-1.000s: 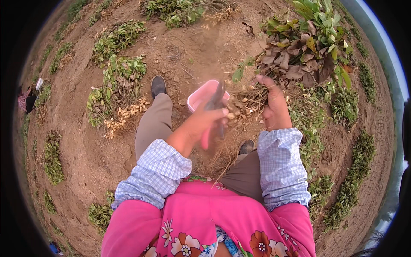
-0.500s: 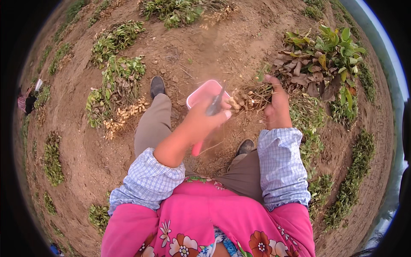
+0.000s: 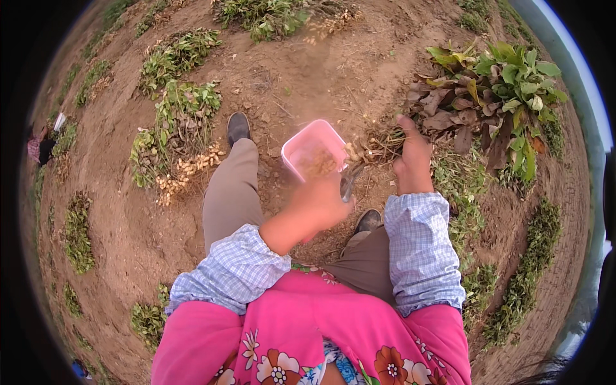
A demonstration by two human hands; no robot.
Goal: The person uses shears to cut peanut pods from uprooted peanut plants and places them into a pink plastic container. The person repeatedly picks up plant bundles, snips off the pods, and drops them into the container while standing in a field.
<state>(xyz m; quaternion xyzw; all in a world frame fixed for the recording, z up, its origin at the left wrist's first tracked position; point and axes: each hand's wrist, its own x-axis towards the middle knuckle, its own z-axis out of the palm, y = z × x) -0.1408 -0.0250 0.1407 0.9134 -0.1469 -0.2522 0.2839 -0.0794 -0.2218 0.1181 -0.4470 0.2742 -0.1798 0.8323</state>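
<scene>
My left hand (image 3: 313,204), blurred by motion, is closed around a grey metal-bladed cutting tool (image 3: 350,181); its exact kind is unclear. It passes over the near edge of a pink plastic container (image 3: 293,154), which has pale brown contents. My right hand (image 3: 416,157) grips the stems of an uprooted peanut plant (image 3: 385,142). The plant's pods and roots point left, beside the container's right rim and close to the blade. Its yellowing and brown leaves (image 3: 462,102) spread out beyond the right hand.
Uprooted peanut plants with pods (image 3: 186,170) lie on the bare brown soil (image 3: 128,224) at left. More plant heaps (image 3: 263,19) are at the far side, and leafy rows (image 3: 526,263) run along the right. My shoes (image 3: 238,128) stand either side of the container.
My left hand and the tool have swung toward me and slightly right, uncovering more of the container. My right hand keeps hold of the plant, its leaves shifting slightly right.
</scene>
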